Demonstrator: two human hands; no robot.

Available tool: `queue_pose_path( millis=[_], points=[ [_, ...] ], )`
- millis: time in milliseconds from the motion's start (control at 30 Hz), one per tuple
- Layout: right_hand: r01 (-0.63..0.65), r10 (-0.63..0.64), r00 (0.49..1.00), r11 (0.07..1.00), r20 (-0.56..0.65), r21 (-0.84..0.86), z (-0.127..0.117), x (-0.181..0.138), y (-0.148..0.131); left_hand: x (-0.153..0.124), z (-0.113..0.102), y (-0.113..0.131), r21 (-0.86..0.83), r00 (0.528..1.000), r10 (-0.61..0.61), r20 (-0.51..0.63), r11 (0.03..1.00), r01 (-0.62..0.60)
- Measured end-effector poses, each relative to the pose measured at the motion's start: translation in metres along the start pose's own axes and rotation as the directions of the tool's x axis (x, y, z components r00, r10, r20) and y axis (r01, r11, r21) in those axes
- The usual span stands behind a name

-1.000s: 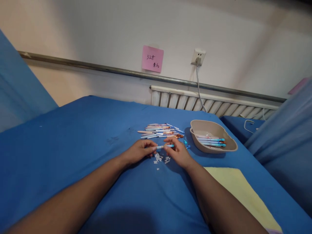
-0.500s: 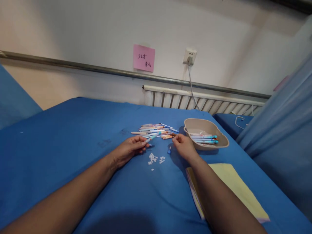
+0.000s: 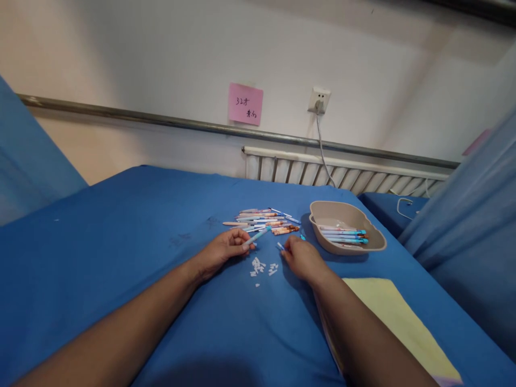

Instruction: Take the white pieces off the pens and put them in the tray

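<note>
My left hand (image 3: 228,248) is closed on a pen (image 3: 258,235) with a pale barrel and a light-blue end that points up and right. A bluish tip shows just under those fingers; what it belongs to is unclear. My right hand (image 3: 301,258) pinches a small blue-and-white pen part (image 3: 281,246), mostly hidden by the fingers. Small white pieces (image 3: 258,266) lie loose on the blue sheet between and below the hands. Beyond them is a pile of pens (image 3: 258,217), with orange-brown pen parts (image 3: 285,230) at its right. A tiny light-blue piece (image 3: 302,237) sits behind my right hand.
A beige basin (image 3: 377,239) holding several blue-ended pens stands right of the pile. Folded yellow cloth (image 3: 387,312) lies partly under my right forearm. Behind the blue-covered bed (image 3: 121,215) are a radiator (image 3: 290,167) and a metal rail (image 3: 181,124). A blue curtain (image 3: 463,177) hangs at right.
My right hand has moved from the orange-brown parts toward me and picked up the small blue-and-white part from the sheet. The left hand still holds its pen. The view has shifted slightly.
</note>
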State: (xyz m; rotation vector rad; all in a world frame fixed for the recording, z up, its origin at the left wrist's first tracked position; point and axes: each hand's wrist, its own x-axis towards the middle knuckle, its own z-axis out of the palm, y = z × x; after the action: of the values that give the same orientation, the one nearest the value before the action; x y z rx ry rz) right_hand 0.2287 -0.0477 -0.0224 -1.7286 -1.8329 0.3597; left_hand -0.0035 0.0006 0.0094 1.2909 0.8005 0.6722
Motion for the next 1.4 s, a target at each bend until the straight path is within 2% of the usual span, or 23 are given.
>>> queue_pose_path(
  millis=[67,167,200,267,367,733,967,1167,1400],
  points=[
    [-0.007,0.016,0.999,0.961,-0.031,0.278,0.001,0.003,-0.002,0.002,-0.002,-0.001,0.053,0.999,0.029,-0.016,0.998,-0.028],
    [-0.003,0.048,0.998,0.751,-0.05,0.661,-0.002,0.008,-0.009,0.004,-0.005,-0.001,0.137,0.998,0.06,-0.027,0.989,-0.056],
    [0.008,0.054,0.997,0.691,-0.062,0.723,-0.004,0.008,-0.012,0.004,-0.005,-0.002,0.165,0.997,0.068,-0.03,0.984,-0.062],
    [0.034,0.061,0.994,0.633,-0.094,0.773,-0.009,0.009,-0.018,0.005,-0.005,-0.002,0.208,0.996,0.081,-0.033,0.975,-0.073],
    [0.055,0.05,0.993,0.616,-0.108,0.786,-0.014,0.007,-0.022,0.004,-0.004,-0.003,0.236,0.996,0.082,-0.022,0.969,-0.074],
    [0.061,0.022,0.995,0.668,-0.101,0.742,-0.011,0.007,-0.016,0.003,-0.002,-0.001,0.323,0.998,0.062,0.005,0.944,-0.061],
    [0.113,-0.023,0.988,0.77,-0.15,0.628,-0.01,0.007,-0.01,0.002,-0.001,0.0,0.355,0.997,0.072,-0.011,0.933,-0.063],
    [0.121,-0.029,0.988,0.764,-0.154,0.634,-0.008,0.007,-0.009,0.002,-0.002,-0.001,0.35,0.997,0.083,0.008,0.933,-0.081],
    [0.233,-0.119,0.96,0.839,-0.253,0.491,-0.014,0.005,-0.013,0.002,-0.002,-0.001,0.407,0.995,0.103,-0.003,0.909,-0.092]
  ],
)
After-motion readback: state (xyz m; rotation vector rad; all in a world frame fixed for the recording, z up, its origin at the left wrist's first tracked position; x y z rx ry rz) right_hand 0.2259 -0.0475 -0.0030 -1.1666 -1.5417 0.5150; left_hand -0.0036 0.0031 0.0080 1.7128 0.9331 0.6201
